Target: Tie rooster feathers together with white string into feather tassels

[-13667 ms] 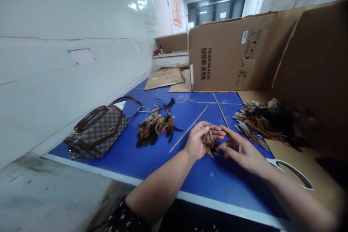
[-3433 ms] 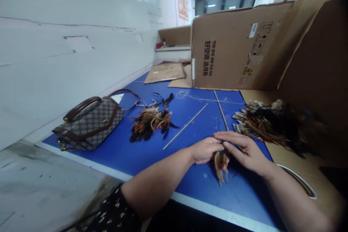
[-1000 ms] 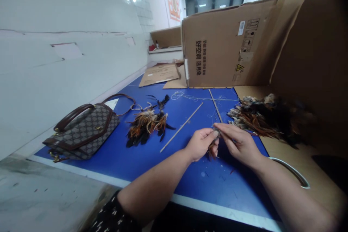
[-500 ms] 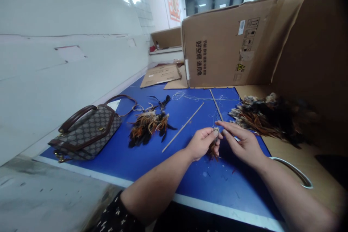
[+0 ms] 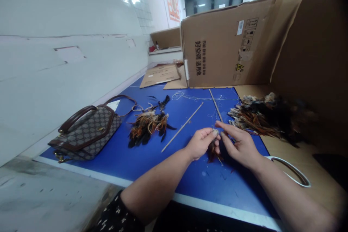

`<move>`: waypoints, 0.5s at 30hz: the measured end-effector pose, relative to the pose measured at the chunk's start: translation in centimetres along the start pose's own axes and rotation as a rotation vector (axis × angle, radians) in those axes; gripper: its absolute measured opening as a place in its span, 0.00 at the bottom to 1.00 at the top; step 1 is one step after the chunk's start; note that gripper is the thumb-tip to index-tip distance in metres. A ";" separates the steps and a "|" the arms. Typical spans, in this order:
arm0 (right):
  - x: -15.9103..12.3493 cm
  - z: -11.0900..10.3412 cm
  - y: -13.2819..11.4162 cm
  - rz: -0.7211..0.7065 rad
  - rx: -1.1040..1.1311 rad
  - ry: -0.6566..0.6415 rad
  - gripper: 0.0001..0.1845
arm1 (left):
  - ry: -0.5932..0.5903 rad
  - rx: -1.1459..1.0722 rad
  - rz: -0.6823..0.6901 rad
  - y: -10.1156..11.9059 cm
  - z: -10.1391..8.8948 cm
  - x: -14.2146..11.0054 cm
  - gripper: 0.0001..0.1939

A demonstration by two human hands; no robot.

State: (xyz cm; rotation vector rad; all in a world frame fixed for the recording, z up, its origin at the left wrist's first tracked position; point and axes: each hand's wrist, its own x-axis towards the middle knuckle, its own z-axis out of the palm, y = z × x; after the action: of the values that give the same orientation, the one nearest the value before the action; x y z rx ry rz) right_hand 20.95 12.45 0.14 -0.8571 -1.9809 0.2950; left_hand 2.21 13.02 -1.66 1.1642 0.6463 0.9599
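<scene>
The left hand (image 5: 202,144) pinches a small feather bunch (image 5: 212,152) between thumb and fingers, just right of the frame's lower middle, with the pale base upward and dark, rusty tips hanging down. The right hand (image 5: 239,143) is just beside it, index finger and thumb slightly parted; whether they hold a strand cannot be told. Good handling here probably means a firm pinch low on the base, quills level, vanes left uncrushed (a loose pinch would likely let single feathers slip). Fine thread (image 5: 194,98) runs across the table above the hands; keeping it slack and untangled should help. Farther out, a narrow strip (image 5: 182,127) lies left of the hands, with a feather pile (image 5: 148,128) beyond it. A larger heap (image 5: 268,116) sits right of centre, and a handbag (image 5: 91,130) stands at the left.
</scene>
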 end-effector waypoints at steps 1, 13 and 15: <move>-0.1 -0.1 0.0 -0.013 -0.032 0.006 0.25 | -0.001 -0.006 0.003 0.0 0.0 0.1 0.23; 0.0 0.0 0.6 0.011 -0.095 0.000 0.30 | 0.081 -0.058 0.078 1.3 -0.4 0.3 0.22; 0.4 -0.7 1.2 0.125 -0.136 0.160 0.26 | 0.230 -0.119 0.172 2.6 -1.0 0.6 0.22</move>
State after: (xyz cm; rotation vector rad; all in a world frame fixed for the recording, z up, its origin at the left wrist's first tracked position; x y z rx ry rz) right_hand 21.93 13.50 0.16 -1.0609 -1.8181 0.1591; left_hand 0.92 14.27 0.52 1.0242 0.6698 1.2740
